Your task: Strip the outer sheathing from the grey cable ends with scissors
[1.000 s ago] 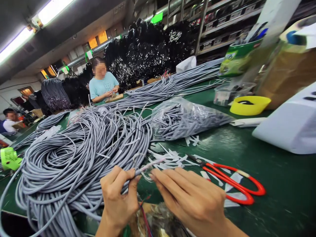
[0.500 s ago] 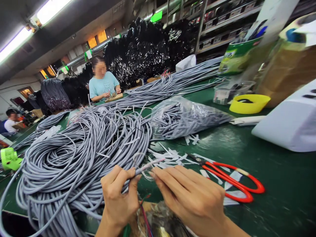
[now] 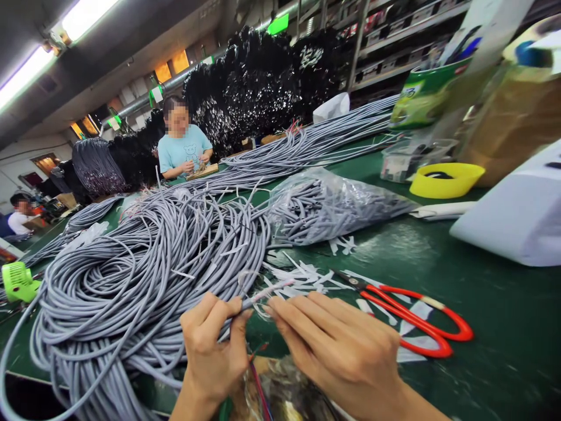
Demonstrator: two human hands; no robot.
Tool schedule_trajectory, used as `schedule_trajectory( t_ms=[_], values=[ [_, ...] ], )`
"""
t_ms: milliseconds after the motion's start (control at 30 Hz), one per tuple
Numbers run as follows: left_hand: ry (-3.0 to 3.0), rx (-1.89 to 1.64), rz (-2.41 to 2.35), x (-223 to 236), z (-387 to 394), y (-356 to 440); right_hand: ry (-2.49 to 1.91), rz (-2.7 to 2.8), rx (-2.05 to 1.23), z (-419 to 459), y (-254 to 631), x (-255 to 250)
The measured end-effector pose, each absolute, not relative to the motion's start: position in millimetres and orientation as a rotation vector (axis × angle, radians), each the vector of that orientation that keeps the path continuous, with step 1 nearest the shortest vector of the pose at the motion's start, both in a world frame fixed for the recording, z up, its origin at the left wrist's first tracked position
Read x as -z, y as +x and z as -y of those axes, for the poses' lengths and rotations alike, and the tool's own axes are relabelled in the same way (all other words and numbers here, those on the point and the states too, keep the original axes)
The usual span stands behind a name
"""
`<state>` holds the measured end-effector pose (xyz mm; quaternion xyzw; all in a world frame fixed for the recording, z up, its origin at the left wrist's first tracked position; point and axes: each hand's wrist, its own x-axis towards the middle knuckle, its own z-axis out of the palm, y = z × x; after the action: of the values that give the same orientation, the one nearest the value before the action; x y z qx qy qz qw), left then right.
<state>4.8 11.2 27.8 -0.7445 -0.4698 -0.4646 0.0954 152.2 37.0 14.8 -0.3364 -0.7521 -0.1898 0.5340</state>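
From my remote station: the round, grey plastic-sheathed cable (image 3: 247,304) has its bare end just off the near right edge of the large coil of grey cables (image 3: 109,280), the landmark for all places here. The left hand (image 3: 214,345) is closed, its thumb and forefinger pinching the sheath. The right hand (image 3: 342,345), farther right of the coil, has its fingers drawn together beside the fine pale strands (image 3: 262,310); I cannot tell whether its fingertips grip any.

Handling, as I judge it: the cable should be light and springy, its sheath fairly firm and slightly smooth; the pinkish-white core (image 3: 278,288) looks soft, and the loose strands would snag or break easily. I would take hold on the sheath, just behind the exposed part, leaving the strands unpinched.

Count: two hands; one cable end held; one coil, its turns too tangled to number; one clear plastic bag of short grey pieces (image 3: 324,207), right of the coil; one pair of red-handled metal scissors (image 3: 414,324), farther right on the green desk (image 3: 495,298); many white strips (image 3: 302,278), overlapping and uncountable, between coil and scissors.
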Motion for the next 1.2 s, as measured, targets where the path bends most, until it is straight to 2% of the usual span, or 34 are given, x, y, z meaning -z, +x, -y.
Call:
schedule_trajectory(
  t_ms=[233,300,467,567,867,1200],
  values=[
    [-2.227,1.356,1.387,-28.2,-11.7,4.5,-0.802,1.788,0.355,-34.2,151.7,-12.9],
    [-2.229,1.344,1.381,-28.2,-11.5,4.9,-0.811,1.769,0.155,-34.2,148.9,-12.0],
    [-2.277,1.307,1.360,-25.4,-10.8,8.3,-0.890,1.686,-0.621,-37.4,142.6,-10.7],
    [-2.254,1.319,1.367,-24.3,-9.8,10.7,-0.873,1.601,-0.832,-38.6,141.7,-11.6],
    [-2.240,1.567,1.580,-20.9,-5.5,16.9,-0.854,1.467,-0.858,-35.9,146.4,-16.5],
    [-2.295,1.419,1.551,-24.2,-3.1,17.4,-0.796,1.528,-0.716,-36.3,147.7,-23.7]
  ],
)
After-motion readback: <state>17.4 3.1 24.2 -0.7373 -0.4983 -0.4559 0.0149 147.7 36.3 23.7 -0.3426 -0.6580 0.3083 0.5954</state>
